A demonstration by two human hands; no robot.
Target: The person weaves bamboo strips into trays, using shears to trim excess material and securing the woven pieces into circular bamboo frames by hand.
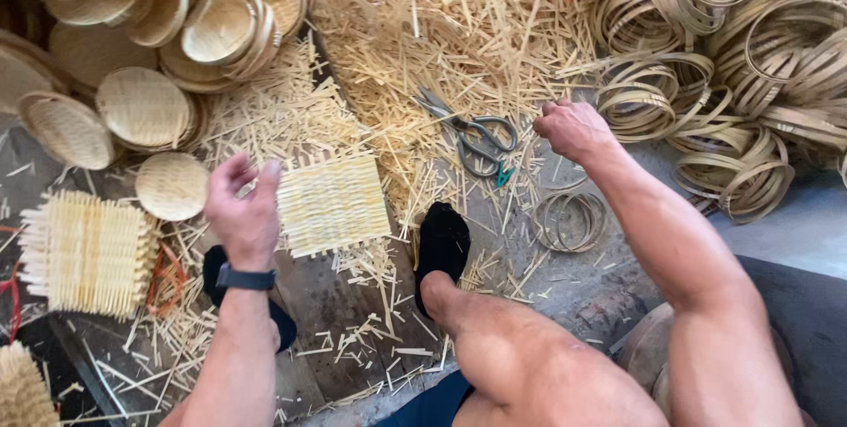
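Note:
My left hand (243, 206) hovers with fingers spread just left of a square woven bamboo mat (333, 202) lying on the floor; it holds nothing and a dark watch sits on its wrist. My right hand (572, 127) is curled into a loose fist to the right of a pair of metal scissors (472, 133); I cannot see anything in it. My foot in a black sock (442, 246) rests on the floor below the mat.
Finished round woven baskets (146, 105) are piled at the upper left. A stack of square mats (86, 253) lies at the left. Bamboo hoops (750, 83) crowd the upper right, a few loose hoops (572, 220) lie near my knee, and strip offcuts (441, 30) cover the floor.

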